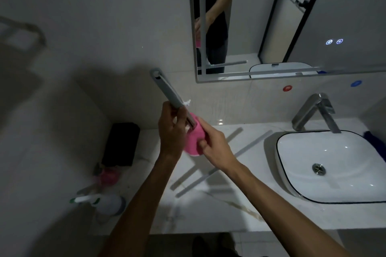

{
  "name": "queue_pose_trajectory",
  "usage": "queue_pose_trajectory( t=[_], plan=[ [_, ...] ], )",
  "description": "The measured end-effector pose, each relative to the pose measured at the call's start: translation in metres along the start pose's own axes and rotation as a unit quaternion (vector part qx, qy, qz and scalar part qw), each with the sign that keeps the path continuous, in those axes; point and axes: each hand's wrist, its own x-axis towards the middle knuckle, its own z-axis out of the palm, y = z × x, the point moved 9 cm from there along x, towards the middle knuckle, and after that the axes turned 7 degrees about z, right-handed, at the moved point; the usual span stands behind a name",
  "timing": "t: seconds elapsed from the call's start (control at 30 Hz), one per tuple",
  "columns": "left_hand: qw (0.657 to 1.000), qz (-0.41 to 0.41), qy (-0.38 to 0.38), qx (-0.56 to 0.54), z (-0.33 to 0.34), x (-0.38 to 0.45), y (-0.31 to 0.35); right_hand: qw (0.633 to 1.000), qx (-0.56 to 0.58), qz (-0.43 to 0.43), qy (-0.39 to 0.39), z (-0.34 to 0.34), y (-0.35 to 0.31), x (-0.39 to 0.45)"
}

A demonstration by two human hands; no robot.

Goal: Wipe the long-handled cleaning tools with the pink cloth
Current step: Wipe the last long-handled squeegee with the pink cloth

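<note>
Two further grey long-handled tools (211, 160) lie crossed on the white marble counter (208, 213), left of the basin (334, 165) and well apart from your hands; I judge them either waiting or done, and cannot tell which. Largest first: counter and basin below, mirror (292, 23) above, tap (315, 112) behind the basin. At the counter's left end sit a black box (122, 144) and a white spray bottle (104, 202).

The grey handle (167, 92) you are working on is raised over the counter, tilted up and to the left, its hanging loop uppermost. Your left hand (172, 129) grips it partway down, fingers curled round the shaft. Your right hand (213, 142) holds the pink cloth (193, 142) bunched around the lower part of the handle, just below the left hand.

Step in hand, by my judgement: wiping this tool, mid-stroke. Next move calls for keeping the left grip steady while you draw the cloth along the shaft, then shifting that grip to expose the covered stretch.
</note>
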Motion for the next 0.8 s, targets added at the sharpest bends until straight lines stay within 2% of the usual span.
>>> queue_pose_trajectory(
  t=[0.1, 0.23, 0.33, 0.5, 0.6, 0.7, 0.8],
  plan=[
    [0.999, 0.028, -0.015, 0.015, 0.007, 0.000, 0.012, 1.000, 0.006, -0.006, -0.002, -0.010, -0.001, 0.002],
    [0.997, 0.044, -0.054, 0.018, 0.020, -0.003, 0.016, 0.995, 0.049, -0.040, 0.075, -0.031, -0.029, 0.004],
    [0.998, 0.050, -0.036, 0.000, 0.014, 0.003, 0.019, 0.991, 0.061, -0.071, 0.095, -0.036, -0.047, 0.011],
    [1.000, 0.022, -0.003, -0.011, 0.002, 0.017, 0.018, 0.995, 0.001, -0.081, 0.057, -0.021, -0.036, 0.021],
    [0.999, 0.011, 0.034, -0.035, -0.018, 0.029, 0.010, 0.997, -0.064, -0.035, 0.020, -0.006, -0.002, 0.022],
    [0.998, 0.017, 0.047, -0.040, -0.028, 0.035, 0.009, 0.998, -0.064, 0.020, -0.008, 0.002, 0.025, 0.018],
    [0.998, 0.001, 0.054, -0.036, -0.030, 0.033, 0.002, 0.998, -0.062, 0.001, -0.021, 0.007, 0.016, 0.018]
  ],
)
